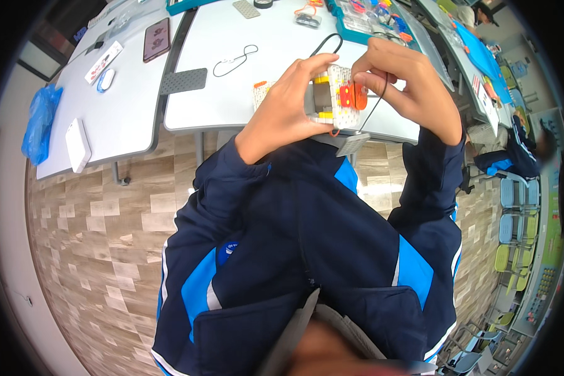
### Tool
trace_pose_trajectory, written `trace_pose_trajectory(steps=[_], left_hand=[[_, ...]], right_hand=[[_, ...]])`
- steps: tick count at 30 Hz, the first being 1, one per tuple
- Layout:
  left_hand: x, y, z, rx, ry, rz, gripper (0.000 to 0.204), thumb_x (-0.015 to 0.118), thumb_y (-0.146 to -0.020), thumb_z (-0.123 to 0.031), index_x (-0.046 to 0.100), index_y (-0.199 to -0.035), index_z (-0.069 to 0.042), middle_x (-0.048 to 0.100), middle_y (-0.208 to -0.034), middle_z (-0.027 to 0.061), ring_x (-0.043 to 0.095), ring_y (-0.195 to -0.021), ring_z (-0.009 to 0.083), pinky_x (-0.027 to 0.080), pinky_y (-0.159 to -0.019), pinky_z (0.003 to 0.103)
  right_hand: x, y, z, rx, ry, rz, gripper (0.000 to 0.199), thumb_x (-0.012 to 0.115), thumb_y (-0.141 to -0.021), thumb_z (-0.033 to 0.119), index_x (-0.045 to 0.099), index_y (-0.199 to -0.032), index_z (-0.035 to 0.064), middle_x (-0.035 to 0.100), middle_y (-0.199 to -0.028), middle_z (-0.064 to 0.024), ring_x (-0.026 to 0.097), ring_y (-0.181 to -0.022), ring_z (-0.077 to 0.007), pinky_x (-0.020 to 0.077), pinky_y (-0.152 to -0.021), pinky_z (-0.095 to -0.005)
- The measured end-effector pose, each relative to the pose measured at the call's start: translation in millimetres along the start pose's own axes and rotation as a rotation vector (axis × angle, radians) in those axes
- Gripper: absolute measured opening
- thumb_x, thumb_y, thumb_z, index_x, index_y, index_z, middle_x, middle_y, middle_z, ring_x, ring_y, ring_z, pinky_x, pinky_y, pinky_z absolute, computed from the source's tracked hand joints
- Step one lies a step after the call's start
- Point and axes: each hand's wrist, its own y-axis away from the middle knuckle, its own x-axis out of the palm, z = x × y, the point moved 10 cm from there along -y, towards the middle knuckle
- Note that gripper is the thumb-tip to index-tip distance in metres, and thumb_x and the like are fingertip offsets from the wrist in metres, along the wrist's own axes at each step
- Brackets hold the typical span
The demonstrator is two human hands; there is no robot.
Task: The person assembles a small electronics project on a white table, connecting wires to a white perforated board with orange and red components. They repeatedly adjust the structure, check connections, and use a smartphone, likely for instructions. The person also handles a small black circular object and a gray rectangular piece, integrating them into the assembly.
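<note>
My left hand grips a building-block model, its thumb and fingers spread around the grey middle. The model's end plate is white and studded, with yellow blocks at its corners and a red piece on its face. Against that stands an orange rounded part. The fingertips of my right hand are pinched together at the top of the orange part; whatever lies between them is hidden. A dark cord runs past the right thumb toward a grey studded piece below the model.
A thin dark cord and a dark perforated plate lie on the tables. Behind the hands is a teal parts tray. Leftward are a phone, a white box and a blue plastic bag. Another person sits at right.
</note>
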Motion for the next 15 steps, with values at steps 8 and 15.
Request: trace_pose_trajectory(steps=[8,15], left_hand=[[9,4,0,0.043,-0.027,0.100,0.096,0.094,-0.062,-0.010,0.046,-0.145,-0.005,0.055,-0.146,0.0115,0.059,-0.133,0.0301,0.047,-0.115,0.041],[-2,11,15,0.025,0.106,-0.003,0.096,0.093,-0.060,-0.008,0.046,-0.143,-0.008,0.057,-0.142,0.0113,0.060,-0.132,0.0301,0.047,-0.113,0.041]], right_hand=[[15,-1,-23,0.045,-0.094,0.103,0.018,0.073,-0.094,0.019,0.071,-0.094,0.0003,0.062,-0.080,-0.0090,0.060,-0.068,-0.0235,0.0470,-0.061,-0.0328],[18,18,-59,0.226,-0.319,0.027,0.017,0.081,-0.089,0.016,0.073,-0.092,0.0017,0.059,-0.077,-0.0006,0.050,-0.069,-0.0073,0.0438,-0.062,-0.0274]])
